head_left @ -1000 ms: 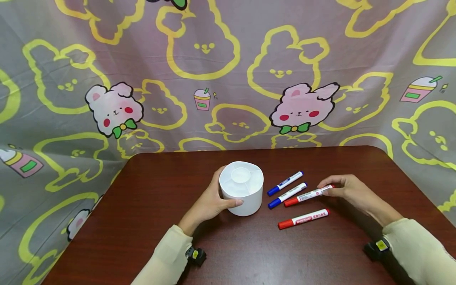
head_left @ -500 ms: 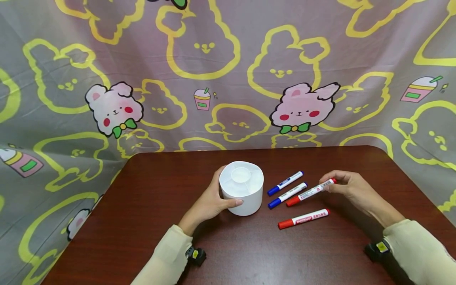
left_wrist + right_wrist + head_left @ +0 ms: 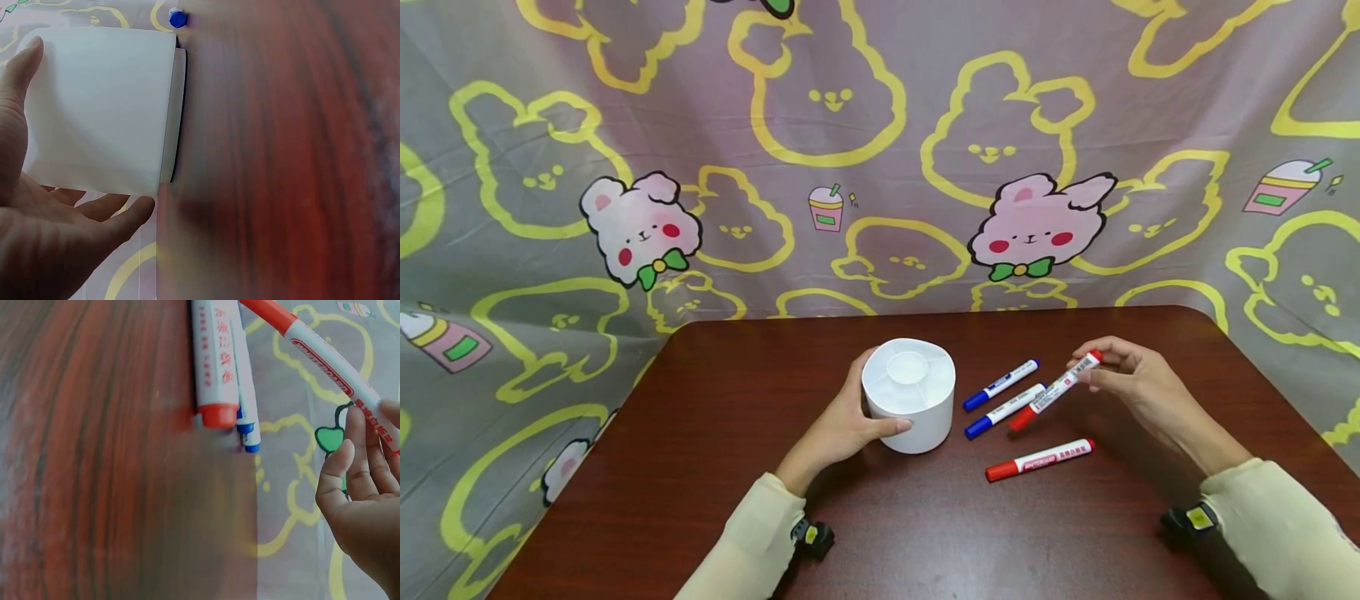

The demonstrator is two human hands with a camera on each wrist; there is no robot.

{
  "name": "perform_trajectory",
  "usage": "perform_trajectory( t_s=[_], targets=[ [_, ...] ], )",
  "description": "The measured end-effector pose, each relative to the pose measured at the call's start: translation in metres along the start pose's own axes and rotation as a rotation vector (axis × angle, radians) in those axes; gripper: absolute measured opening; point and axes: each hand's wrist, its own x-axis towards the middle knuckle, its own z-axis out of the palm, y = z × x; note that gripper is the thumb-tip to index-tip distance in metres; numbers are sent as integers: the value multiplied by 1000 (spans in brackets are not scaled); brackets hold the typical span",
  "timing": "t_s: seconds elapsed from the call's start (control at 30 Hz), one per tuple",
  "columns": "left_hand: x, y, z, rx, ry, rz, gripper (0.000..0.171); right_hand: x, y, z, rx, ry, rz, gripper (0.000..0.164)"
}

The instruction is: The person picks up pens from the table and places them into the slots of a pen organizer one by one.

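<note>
The right hand pinches a red marker, with the thumb and fingers clamped on its white body. The marker tilts, its red cap low and to the left of those fingers. I cannot tell if the cap touches the tabletop. The left hand is curled round a white pot, thumb in front and fingers around the far side. The pot stands upright and has a round cup in its middle with thin walls around it.

Between the left thumb and the right fingers lie a far blue marker and a near blue marker. They sit in the way between the right fingers and the pot, caps just beside the pot. In the head view the held marker covers a bit of the near blue one's end. A second red marker lies closer to the person than the right fingers.

Brown wood spreads wide left of the left fingers and runs down toward the person. The back edge is near, past the right fingertips; bunny-print cloth hangs behind it.

The second red marker seems to say WHITEBOARD. The held one has a barcode and red writing. The blue ones' print is too small to read.
</note>
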Motion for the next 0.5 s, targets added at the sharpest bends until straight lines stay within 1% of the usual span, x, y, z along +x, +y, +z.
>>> perform_trajectory(
  t_s=[0.27, 0.5],
  targets=[
    [1, 0, 0, -5, -7, 4, 112, 3, -8, 10, 42, -3, -83, 23],
    [1, -1, 0, -3, -4, 9, 111, 7, -19, 20, 14, 8, -91, 21]
  ],
)
